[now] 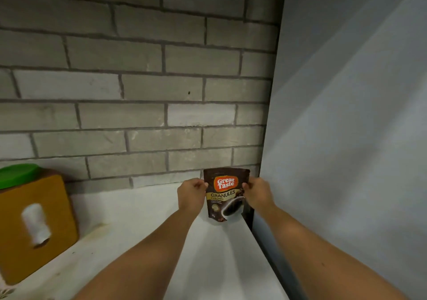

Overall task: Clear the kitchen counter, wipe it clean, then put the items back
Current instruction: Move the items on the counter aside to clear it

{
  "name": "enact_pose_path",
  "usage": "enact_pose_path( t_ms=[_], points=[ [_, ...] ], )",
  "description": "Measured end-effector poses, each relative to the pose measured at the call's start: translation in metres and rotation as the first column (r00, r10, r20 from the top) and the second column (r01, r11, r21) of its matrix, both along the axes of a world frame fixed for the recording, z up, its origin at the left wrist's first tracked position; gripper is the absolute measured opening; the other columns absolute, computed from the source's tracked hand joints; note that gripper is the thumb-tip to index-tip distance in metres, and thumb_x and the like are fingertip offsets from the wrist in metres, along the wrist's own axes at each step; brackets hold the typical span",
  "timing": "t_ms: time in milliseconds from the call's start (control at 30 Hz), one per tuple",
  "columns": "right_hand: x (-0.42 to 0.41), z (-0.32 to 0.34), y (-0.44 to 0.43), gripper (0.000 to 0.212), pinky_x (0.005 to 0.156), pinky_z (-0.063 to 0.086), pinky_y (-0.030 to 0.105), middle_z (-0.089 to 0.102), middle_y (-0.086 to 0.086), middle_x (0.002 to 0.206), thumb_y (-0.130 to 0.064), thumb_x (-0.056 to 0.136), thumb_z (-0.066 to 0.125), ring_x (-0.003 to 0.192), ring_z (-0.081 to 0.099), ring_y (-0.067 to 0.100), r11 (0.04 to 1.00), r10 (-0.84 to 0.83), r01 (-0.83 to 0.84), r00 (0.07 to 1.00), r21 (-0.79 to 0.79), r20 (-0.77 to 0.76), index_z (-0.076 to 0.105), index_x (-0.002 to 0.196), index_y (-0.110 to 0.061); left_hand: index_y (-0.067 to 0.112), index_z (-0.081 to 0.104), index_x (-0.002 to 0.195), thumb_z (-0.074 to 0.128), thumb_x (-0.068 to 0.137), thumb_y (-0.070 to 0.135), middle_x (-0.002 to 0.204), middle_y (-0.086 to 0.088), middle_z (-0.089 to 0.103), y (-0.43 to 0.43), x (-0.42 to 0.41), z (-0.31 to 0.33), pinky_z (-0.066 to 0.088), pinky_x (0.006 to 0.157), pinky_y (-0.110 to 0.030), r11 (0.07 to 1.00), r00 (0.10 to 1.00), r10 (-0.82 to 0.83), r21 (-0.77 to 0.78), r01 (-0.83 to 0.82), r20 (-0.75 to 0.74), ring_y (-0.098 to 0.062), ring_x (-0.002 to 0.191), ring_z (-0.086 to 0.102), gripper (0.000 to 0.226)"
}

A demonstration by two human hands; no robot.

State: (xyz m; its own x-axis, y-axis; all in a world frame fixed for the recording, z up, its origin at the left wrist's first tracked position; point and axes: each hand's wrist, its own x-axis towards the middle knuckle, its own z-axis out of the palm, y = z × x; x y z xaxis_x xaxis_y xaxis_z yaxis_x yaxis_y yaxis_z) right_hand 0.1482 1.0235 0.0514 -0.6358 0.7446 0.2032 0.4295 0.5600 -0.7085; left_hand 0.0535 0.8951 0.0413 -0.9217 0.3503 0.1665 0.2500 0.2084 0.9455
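Note:
A dark brown coffee granules pouch (pixel 225 194) with an orange logo stands upright on the white counter (pixel 143 225), in the back right corner near the brick wall. My left hand (pixel 190 194) pinches the pouch's left edge. Gripping its right edge is my right hand (pixel 257 192). Both forearms reach forward over the counter.
An orange-brown tissue box (pixel 34 225) with a tissue poking out sits at the counter's left. A green lid (pixel 18 173) shows behind it. A grey brick wall (pixel 138 80) backs the counter. A tall pale grey panel (pixel 346 138) bounds the right side.

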Motion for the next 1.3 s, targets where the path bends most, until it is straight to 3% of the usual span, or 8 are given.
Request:
enact_pose_path(
  t_ms=[167, 400, 633, 733, 967, 1167, 1300],
  points=[
    [-0.016, -0.011, 0.023, 0.03, 0.076, 0.037, 0.022, 0.063, 0.017, 0.114, -0.014, 0.1, 0.039, 0.105, 0.06, 0.028, 1.0, -0.01, 0.01, 1.0, 0.005, 0.005, 0.06, 0.117, 0.0, 0.0, 0.068, 0.095, 0.058, 0.09, 0.012, 0.094, -0.016, 0.069, 0.024, -0.014, -0.015, 0.052, 0.083, -0.034, 1.0, 1.0, 0.009, 0.024, -0.009, 0.002, -0.029, 0.088, 0.066, 0.016],
    [-0.033, -0.028, 0.042, 0.03, 0.084, 0.044, 0.027, 0.064, 0.016, 0.111, -0.02, 0.1, 0.04, 0.104, 0.06, 0.027, 0.999, -0.005, 0.007, 0.998, -0.041, 0.06, 0.06, 0.113, -0.001, 0.0, 0.068, 0.101, 0.057, 0.091, 0.011, 0.097, -0.015, 0.069, 0.043, -0.029, -0.031, 0.051, 0.082, -0.03, 1.0, 0.999, 0.011, -0.008, -0.011, -0.038, -0.028, 0.09, 0.065, 0.019],
    [-0.044, -0.038, 0.047, 0.029, 0.086, 0.042, 0.028, 0.063, 0.015, 0.114, -0.021, 0.099, 0.043, 0.107, 0.059, 0.027, 0.995, 0.019, -0.012, 0.998, -0.1, 0.063, 0.058, 0.116, -0.004, 0.001, 0.068, 0.103, 0.056, 0.091, 0.013, 0.101, -0.016, 0.069, 0.048, -0.036, -0.034, 0.053, 0.089, -0.038, 1.0, 0.999, 0.016, 0.006, -0.015, -0.033, -0.028, 0.092, 0.065, 0.02],
    [-0.047, -0.038, 0.045, 0.03, 0.091, 0.042, 0.03, 0.061, 0.014, 0.12, -0.021, 0.099, 0.043, 0.112, 0.057, 0.027, 0.99, 0.048, -0.039, 0.996, -0.132, 0.069, 0.054, 0.122, -0.006, 0.003, 0.067, 0.106, 0.053, 0.093, 0.013, 0.104, -0.015, 0.069, 0.047, -0.038, -0.035, 0.051, 0.086, -0.031, 1.0, 0.999, 0.022, -0.004, -0.022, -0.045, -0.027, 0.094, 0.064, 0.022],
    [-0.045, -0.044, 0.037, 0.042, 0.103, 0.039, 0.038, 0.054, 0.013, 0.133, -0.027, 0.099, 0.044, 0.123, 0.051, 0.03, 0.98, 0.056, -0.043, 0.997, -0.196, 0.061, 0.036, 0.136, -0.01, 0.009, 0.046, 0.135, 0.046, 0.097, 0.021, 0.13, -0.011, 0.054, 0.041, -0.03, -0.034, 0.039, 0.088, -0.021, 0.999, 0.999, 0.001, -0.046, -0.003, -0.042, -0.023, 0.119, 0.051, 0.04],
    [-0.044, -0.043, 0.03, 0.042, 0.094, 0.044, 0.032, 0.059, 0.013, 0.123, -0.035, 0.098, 0.044, 0.115, 0.057, 0.027, 0.975, 0.002, 0.038, 0.984, -0.219, 0.18, 0.042, 0.129, -0.007, 0.011, 0.042, 0.137, 0.049, 0.096, 0.023, 0.135, -0.01, 0.049, 0.032, -0.025, -0.033, 0.041, 0.098, -0.029, 0.997, 0.999, 0.024, -0.074, -0.026, -0.026, -0.024, 0.122, 0.049, 0.043],
    [-0.042, -0.038, 0.022, 0.038, 0.09, 0.048, 0.03, 0.058, 0.014, 0.118, -0.033, 0.097, 0.045, 0.097, 0.056, 0.022, 0.953, 0.007, 0.066, 0.971, -0.297, 0.237, 0.047, 0.124, -0.005, 0.011, 0.046, 0.13, 0.052, 0.094, 0.021, 0.13, -0.011, 0.051, 0.022, -0.019, -0.027, 0.041, 0.086, -0.024, 0.997, 0.998, 0.049, -0.053, -0.051, -0.03, -0.023, 0.116, 0.052, 0.037]
  ],
)
